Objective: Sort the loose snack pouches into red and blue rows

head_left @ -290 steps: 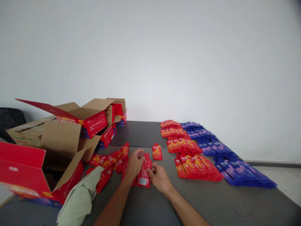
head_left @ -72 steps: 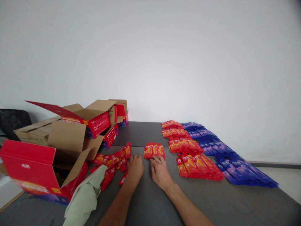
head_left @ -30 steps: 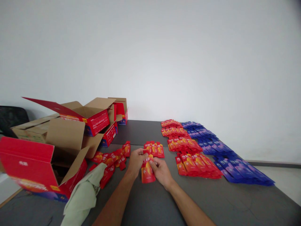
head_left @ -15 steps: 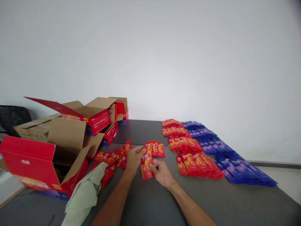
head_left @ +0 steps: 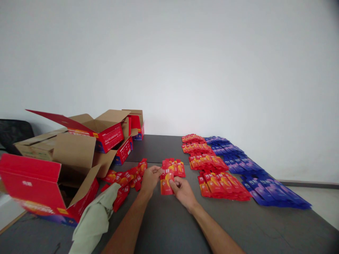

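Note:
Between my two hands is a red sachet (head_left: 166,184) with white lettering and an orange fruit picture, its printed face toward me. My left hand (head_left: 152,179) pinches its upper left corner. My right hand (head_left: 183,192) grips its right edge with the thumb on the front. Just behind it, a small row of red sachets (head_left: 180,168) lies on the dark table (head_left: 164,225), partly hidden by the held one. Left of my left hand is a loose, jumbled heap of red sachets (head_left: 128,176).
Overlapping rows of red sachets (head_left: 222,185) and blue sachets (head_left: 275,192) lie on the right. Open red cartons (head_left: 31,187) stand on the left, one stacked higher (head_left: 111,135). A pale green cloth (head_left: 92,218) lies by the nearest carton. A white wall (head_left: 212,70) rises behind.
The held sachet has moved slightly away from me, closer to the small row, and its lower end now sits higher in view. Both hands keep their hold.

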Demonstrator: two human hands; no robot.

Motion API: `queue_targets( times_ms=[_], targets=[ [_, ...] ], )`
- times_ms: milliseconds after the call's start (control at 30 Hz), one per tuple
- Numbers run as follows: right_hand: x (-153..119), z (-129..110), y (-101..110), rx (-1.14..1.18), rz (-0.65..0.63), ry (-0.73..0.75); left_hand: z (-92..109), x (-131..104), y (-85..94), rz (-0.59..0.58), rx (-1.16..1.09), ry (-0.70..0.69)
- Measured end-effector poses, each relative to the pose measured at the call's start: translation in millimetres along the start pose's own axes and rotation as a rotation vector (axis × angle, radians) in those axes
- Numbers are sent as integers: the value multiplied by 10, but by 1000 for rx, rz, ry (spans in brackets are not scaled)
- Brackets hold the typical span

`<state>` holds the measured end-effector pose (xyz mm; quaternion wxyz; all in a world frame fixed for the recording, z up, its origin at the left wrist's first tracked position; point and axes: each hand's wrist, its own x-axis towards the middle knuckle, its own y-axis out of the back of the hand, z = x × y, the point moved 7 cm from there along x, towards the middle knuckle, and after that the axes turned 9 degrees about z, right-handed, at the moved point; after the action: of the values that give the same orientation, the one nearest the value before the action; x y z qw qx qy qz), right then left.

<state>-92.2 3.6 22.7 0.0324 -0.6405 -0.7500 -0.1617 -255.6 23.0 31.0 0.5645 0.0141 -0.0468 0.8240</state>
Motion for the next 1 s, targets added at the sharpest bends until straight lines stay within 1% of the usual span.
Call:
queue_targets(
  times_ms=[100, 167, 200, 267, 333, 367, 400, 433, 500, 567, 667, 767, 800, 867, 933, 1000],
  targets=[
    [-12, 38, -27, -17, -35, -58, 36, 12, 49, 55, -26, -22],
    [7, 76, -3, -40, -4, -53, 60, -8, 58, 55, -46, 9],
    [23, 94, 20, -49, 27, -39, 60, -28, 50, 37, -53, 44],
    [54, 127, 65, -63, 85, -11, 14, -92, -11, -53, -33, 156],
    [74, 153, 82, -65, 109, -5, -72, -181, -109, -191, 31, 272],
    [78, 160, 81, -61, 110, -9, -119, -220, -154, -251, 67, 312],
    [78, 165, 79, -57, 113, -17, -160, -243, -188, -288, 94, 330],
    [75, 170, 77, -54, 116, -28, -195, -243, -204, -293, 111, 332],
    [67, 181, 79, -72, 132, -37, -248, -177, -182, -220, 109, 296],
    [69, 178, 110, -148, 174, 13, -290, -61, -99, -91, 105, 239],
    [100, 150, 188, -352, 271, 178, -337, 116, 78, 100, 134, 154],
    [155, 149, 203, -560, 297, 340, -395, 233, 210, 203, 196, 131],
    [175, 166, 189, -624, 283, 372, -404, 260, 236, 215, 251, 119],
    [205, 232, 155, -743, 242, 378, -396, 301, 259, 210, 399, 68],
    [212, 311, 127, -831, 205, 340, -374, 330, 248, 182, 512, 14],
    [198, 376, 100, -881, 168, 295, -357, 349, 235, 172, 552, -20]
  ],
)
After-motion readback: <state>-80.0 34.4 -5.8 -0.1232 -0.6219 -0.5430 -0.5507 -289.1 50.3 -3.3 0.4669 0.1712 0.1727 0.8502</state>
